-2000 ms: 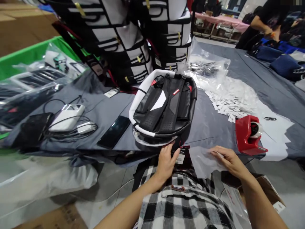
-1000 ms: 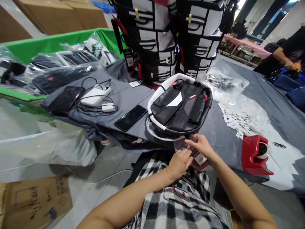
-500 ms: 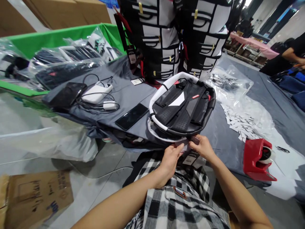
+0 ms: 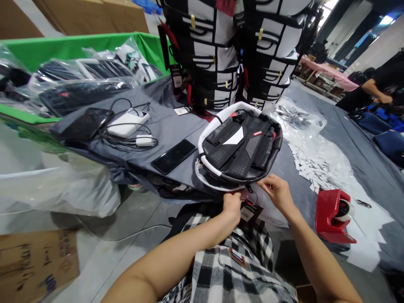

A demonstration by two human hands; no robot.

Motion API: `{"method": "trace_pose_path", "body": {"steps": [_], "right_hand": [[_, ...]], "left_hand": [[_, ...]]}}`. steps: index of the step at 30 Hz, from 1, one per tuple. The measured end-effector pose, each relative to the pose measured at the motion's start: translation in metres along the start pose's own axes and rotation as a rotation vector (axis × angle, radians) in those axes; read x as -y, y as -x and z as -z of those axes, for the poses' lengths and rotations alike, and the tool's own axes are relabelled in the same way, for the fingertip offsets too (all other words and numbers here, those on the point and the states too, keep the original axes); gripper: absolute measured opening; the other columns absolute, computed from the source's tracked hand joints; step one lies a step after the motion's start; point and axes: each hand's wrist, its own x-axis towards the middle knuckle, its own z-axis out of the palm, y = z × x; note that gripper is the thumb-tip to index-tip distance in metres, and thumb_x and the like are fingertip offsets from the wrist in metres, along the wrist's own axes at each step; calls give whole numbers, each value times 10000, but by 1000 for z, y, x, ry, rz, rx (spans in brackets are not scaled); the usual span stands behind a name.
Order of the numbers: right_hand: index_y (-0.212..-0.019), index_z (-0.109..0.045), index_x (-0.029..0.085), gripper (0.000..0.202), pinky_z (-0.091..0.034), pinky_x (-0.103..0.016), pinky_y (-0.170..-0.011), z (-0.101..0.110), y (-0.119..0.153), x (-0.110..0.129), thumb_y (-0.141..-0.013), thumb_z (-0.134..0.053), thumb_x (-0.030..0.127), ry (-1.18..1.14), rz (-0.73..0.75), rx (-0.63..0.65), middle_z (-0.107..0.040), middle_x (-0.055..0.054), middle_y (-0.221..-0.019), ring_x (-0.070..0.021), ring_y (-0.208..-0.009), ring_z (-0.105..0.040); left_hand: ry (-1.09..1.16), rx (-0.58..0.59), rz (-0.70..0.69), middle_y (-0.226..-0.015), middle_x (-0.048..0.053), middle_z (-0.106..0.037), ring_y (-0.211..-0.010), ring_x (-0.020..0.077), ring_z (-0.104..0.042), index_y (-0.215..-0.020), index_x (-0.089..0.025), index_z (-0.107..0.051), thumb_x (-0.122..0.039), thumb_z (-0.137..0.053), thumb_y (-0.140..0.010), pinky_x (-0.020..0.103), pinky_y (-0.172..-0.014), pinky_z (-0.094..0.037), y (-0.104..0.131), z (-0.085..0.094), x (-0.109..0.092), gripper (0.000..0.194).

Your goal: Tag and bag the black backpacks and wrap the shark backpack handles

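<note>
A black backpack (image 4: 240,147) with white trim lies on the table at its near edge, its straps and padded back panel facing up. My left hand (image 4: 232,207) is closed at the near rim of the bag, its fingertips partly hidden under the white edging. Just right of it, my right hand (image 4: 279,192) is closed in a pinch beside the bag's lower right edge; whatever sits between the fingers is too small to name. A dark hang tag (image 4: 250,211) with a white label dangles below the bag, between my hands.
Stacked black-and-white bags (image 4: 214,63) stand behind. On the left are a phone (image 4: 174,156), a white power bank (image 4: 128,123) with cables, and a green-sided bin (image 4: 94,44) of plastic-wrapped bags. To the right are paper slips (image 4: 311,164) and a red tape dispenser (image 4: 328,216). Another person's arm (image 4: 375,90) shows far right.
My right hand has moved away from my left, to the right along the bag's edge. My left hand has turned, and the hang tag now hangs more clearly in view.
</note>
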Motion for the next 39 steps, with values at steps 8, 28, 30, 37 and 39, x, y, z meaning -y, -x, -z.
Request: {"method": "trace_pose_path", "body": {"steps": [8, 28, 30, 37, 39], "right_hand": [[-779, -694, 204, 247, -319, -249, -593, -15, 14, 30, -965, -539, 253, 393, 219, -112, -575, -10, -703, -122, -614, -508], [-1106, -647, 193, 185, -462, -348, -747, -75, 50, 39, -998, -498, 181, 535, 286, -278, -692, -96, -977, -221, -875, -596], [-1066, -646, 191, 158, -450, -356, -759, -75, 52, 40, -979, -517, 162, 542, 286, -273, -705, -98, -1027, -235, -933, -593], [-1016, -607, 186, 234, -455, -353, -770, -74, 54, 37, -899, -448, 61, 340, 233, -284, -683, -76, -911, -219, -877, -606], [-1011, -603, 200, 221, -466, -356, -777, -71, 54, 35, -899, -461, 72, 277, 269, -322, -694, -67, -918, -212, -857, -625]], "left_hand": [[83, -21, 56, -828, 50, -744, -712, 161, -666, -783, -182, -669, -136, -609, -636, 304, -723, -547, 2, -1, 2, 166], [60, 95, 14, -756, 31, -709, -689, 160, -629, -720, -163, -671, -256, -726, -504, 277, -669, -493, 11, 7, -18, 242], [67, 113, 3, -740, 29, -706, -670, 150, -615, -720, -155, -679, -261, -735, -515, 263, -644, -474, 13, 7, -19, 237], [44, 148, 20, -708, 11, -684, -683, 144, -613, -677, -149, -675, -276, -758, -564, 261, -666, -473, 17, 5, -23, 189], [36, 130, -15, -785, 27, -719, -749, 164, -645, -739, -152, -700, -262, -760, -550, 280, -725, -493, 15, 3, -21, 227]]}}
